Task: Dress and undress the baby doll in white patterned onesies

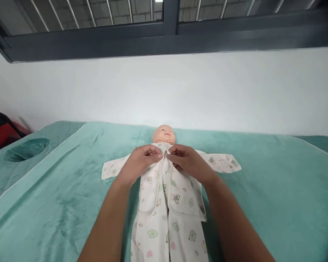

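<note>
A baby doll (164,134) lies on its back, dressed in a white printed baby jacket (184,196) with both sleeves stretched out sideways. Below the jacket show white printed trousers (153,234) in a like pattern. Near the doll's neck, my left hand (143,160) pinches one front edge of the jacket between thumb and fingers. Close beside it, my right hand (187,160) pinches the opposite edge. The two edges nearly meet at the top, while lower down the front hangs parted. Any fastener between my fingertips is too small to make out.
A teal plush cover (265,196) spreads over the padded bed, which has an oval hole (28,149) at the left. Behind it stands a white wall (164,91) under a dark window frame (84,43). A red and black object (2,133) is at the far left.
</note>
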Tool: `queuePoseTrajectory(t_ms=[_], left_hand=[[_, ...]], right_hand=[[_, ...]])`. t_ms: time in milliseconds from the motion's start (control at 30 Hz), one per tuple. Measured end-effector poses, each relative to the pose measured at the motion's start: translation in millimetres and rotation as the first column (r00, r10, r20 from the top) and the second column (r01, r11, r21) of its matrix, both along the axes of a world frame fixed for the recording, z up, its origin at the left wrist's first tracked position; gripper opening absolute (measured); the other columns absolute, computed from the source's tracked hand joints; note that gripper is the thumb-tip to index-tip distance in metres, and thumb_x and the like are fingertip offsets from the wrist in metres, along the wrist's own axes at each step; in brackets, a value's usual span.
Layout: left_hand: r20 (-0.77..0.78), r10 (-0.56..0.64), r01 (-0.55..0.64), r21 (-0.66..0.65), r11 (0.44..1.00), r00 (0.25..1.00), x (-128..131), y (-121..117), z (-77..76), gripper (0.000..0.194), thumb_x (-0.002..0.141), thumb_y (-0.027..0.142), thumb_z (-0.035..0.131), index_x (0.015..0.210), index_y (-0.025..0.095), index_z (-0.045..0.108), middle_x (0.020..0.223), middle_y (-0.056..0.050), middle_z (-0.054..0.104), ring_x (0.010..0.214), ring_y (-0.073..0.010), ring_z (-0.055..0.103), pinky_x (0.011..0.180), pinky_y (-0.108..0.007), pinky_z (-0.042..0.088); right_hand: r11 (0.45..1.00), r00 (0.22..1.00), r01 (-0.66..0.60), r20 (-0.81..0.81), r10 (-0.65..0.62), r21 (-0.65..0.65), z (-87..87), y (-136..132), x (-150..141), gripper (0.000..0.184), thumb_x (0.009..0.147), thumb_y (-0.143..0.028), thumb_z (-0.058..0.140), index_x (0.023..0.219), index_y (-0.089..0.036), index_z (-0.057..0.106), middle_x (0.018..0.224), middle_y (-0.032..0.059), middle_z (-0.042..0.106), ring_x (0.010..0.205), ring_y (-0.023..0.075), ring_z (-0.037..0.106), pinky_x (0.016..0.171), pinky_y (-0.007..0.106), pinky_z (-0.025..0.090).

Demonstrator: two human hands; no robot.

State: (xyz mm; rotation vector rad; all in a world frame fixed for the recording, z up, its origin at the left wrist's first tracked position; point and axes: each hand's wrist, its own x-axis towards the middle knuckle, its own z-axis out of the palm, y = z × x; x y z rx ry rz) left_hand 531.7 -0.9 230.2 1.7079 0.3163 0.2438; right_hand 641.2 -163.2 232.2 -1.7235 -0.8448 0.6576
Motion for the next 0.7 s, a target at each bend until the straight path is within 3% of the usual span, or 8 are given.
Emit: queuePoseTrajectory(t_ms=[133, 200, 367, 700], left_hand=[[0.060, 0.009, -0.002, -0.109, 0.994, 0.998, 1.0, -7.3, 0.0, 0.019, 0.078, 0.036, 0.071, 0.080, 0.016, 0.068, 0.066, 0.003, 0.050, 0.060, -0.0071, 0.042, 0.056, -0.020, 0.033], [0.065, 0.006, 0.002, -0.128, 0.992, 0.998, 2.1, -9.8, 0.4, 0.018, 0.078, 0.034, 0.072, 0.080, 0.016, 0.069, 0.065, 0.003, 0.051, 0.059, -0.0066, 0.042, 0.056, -0.020, 0.034], [0.015, -0.039, 0.041, -0.149, 0.988, 0.999, 2.7, -7.1, 3.2, 0.016, 0.077, 0.030, 0.073, 0.081, 0.014, 0.071, 0.074, -0.001, 0.062, 0.065, -0.0081, 0.050, 0.061, -0.020, 0.040], [0.018, 0.001, 0.000, -0.059, 0.998, 1.000, 3.2, -11.3, -3.7, 0.019, 0.079, 0.035, 0.071, 0.080, 0.018, 0.063, 0.068, 0.003, 0.053, 0.060, -0.0067, 0.045, 0.054, -0.019, 0.036]], right_hand=[[0.977, 0.959, 0.127, -0.274, -0.077, 0.170, -14.0, 1.5, -9.1, 0.026, 0.080, -0.044, 0.069, 0.084, -0.021, 0.057, 0.064, -0.0048, 0.046, 0.055, 0.0079, 0.041, 0.046, 0.020, 0.025], [0.963, 0.944, 0.150, -0.323, -0.072, 0.224, -19.3, 0.9, -12.2, 0.028, 0.077, -0.044, 0.072, 0.086, -0.020, 0.060, 0.065, -0.0049, 0.046, 0.056, 0.0071, 0.042, 0.047, 0.019, 0.027], [0.967, 0.961, 0.113, -0.271, -0.048, 0.229, -26.3, -3.1, -10.8, 0.027, 0.079, -0.042, 0.073, 0.090, -0.019, 0.063, 0.070, -0.0041, 0.049, 0.060, 0.0069, 0.048, 0.057, 0.020, 0.039], [0.988, 0.973, 0.026, -0.232, 0.010, 0.153, -23.1, -4.7, -4.0, 0.030, 0.077, -0.039, 0.074, 0.099, -0.020, 0.066, 0.078, -0.0015, 0.056, 0.064, 0.0088, 0.052, 0.061, 0.024, 0.043]])
